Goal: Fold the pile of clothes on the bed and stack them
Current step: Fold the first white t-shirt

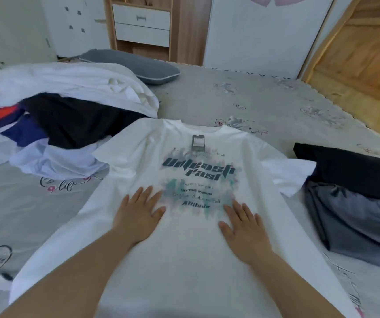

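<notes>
- A white T-shirt [191,237] lay spread face up on the bed [241,104], its collar pointing away from the person and its teal printed lettering showing at the chest
- The left hand [138,214] rested flat on the shirt just left of the print, fingers straight and slightly spread, gripping nothing; the right hand [244,228] lay flat on the shirt at the print's lower right edge, fingers likewise extended and holding nothing
- The unfolded pile of clothes [65,111] sat on the bed to the left, white, black, navy and pale blue garments heaped together; its near edge touched the shirt's left sleeve
- A stack of folded dark clothes [354,203], black over grey, lay to the right, just beside the shirt's right sleeve
- A grey pillow [134,65] lay at the far side of the bed; a wooden drawer unit [142,24] stood behind it
</notes>
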